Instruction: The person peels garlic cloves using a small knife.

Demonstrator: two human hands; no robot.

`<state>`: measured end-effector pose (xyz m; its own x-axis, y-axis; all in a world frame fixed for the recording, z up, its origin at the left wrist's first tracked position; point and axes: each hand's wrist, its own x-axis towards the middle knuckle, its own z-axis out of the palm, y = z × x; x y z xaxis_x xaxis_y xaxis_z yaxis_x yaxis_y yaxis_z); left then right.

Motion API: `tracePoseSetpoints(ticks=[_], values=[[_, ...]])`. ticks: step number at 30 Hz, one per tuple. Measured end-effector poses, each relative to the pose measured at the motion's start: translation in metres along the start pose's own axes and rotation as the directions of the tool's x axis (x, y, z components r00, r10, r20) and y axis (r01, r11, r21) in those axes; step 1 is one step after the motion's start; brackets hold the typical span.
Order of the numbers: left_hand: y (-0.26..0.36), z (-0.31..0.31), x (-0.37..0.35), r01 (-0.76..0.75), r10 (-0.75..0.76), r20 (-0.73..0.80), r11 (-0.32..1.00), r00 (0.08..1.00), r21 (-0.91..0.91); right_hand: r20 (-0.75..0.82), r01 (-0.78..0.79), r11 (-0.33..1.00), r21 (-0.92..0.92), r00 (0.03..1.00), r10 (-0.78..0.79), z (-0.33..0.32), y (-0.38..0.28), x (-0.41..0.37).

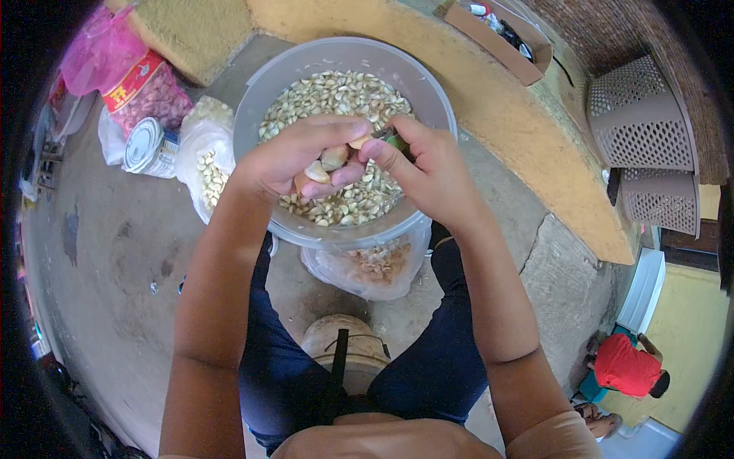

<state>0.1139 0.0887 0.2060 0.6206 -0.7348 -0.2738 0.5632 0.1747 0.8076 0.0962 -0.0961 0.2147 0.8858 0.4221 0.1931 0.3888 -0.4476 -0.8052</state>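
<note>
Over a large grey tub [252, 99] of peeled garlic cloves [336, 88], my two hands meet. My left hand [283, 157] is cupped around several unpeeled garlic cloves [334, 158] and pinches one clove [360, 142] at the thumb tip. In my right hand [436, 164] is a small knife [396, 141] with a green handle, mostly hidden by the fingers. Its dark blade is against the pinched clove, and my right thumb is close to it.
Below the tub is a clear plastic bag [375, 271] with skins. To the left stand a bag of peeled cloves [206, 168], a can [151, 149] and a pink net bag [145, 84]. A cardboard box [501, 38] rests on the ledge; a person in red [627, 365] is at right.
</note>
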Motion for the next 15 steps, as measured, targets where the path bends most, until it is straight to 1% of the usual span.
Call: tracePoseSetpoints(ticks=[3,6,7,9,13,15], values=[[0.0,0.001,0.001,-0.013,0.013,-0.024,0.999,1.0,0.031,0.008,0.009,0.999,-0.032,1.0,-0.009,-0.001,-0.003,0.001],[-0.001,0.001,0.003,-0.036,0.036,-0.009,0.999,0.999,0.004,-0.001,0.019,0.997,-0.081,1.0,-0.019,-0.002,-0.006,0.001],[-0.002,0.002,0.004,-0.043,0.042,-0.044,0.999,0.998,-0.013,-0.009,0.025,0.995,-0.101,1.0,-0.027,-0.001,-0.007,0.001],[-0.005,0.005,0.006,-0.058,0.052,-0.116,0.997,0.992,-0.047,-0.058,0.042,0.978,-0.203,0.997,-0.055,0.002,-0.004,0.001],[-0.009,0.008,0.01,-0.09,0.065,-0.176,0.987,0.982,-0.137,-0.104,0.111,0.919,-0.379,0.981,-0.161,0.007,0.001,0.002],[-0.011,0.008,0.012,-0.086,0.054,-0.195,0.983,0.979,-0.16,-0.094,0.097,0.903,-0.419,0.984,-0.149,0.007,0.003,0.002]])
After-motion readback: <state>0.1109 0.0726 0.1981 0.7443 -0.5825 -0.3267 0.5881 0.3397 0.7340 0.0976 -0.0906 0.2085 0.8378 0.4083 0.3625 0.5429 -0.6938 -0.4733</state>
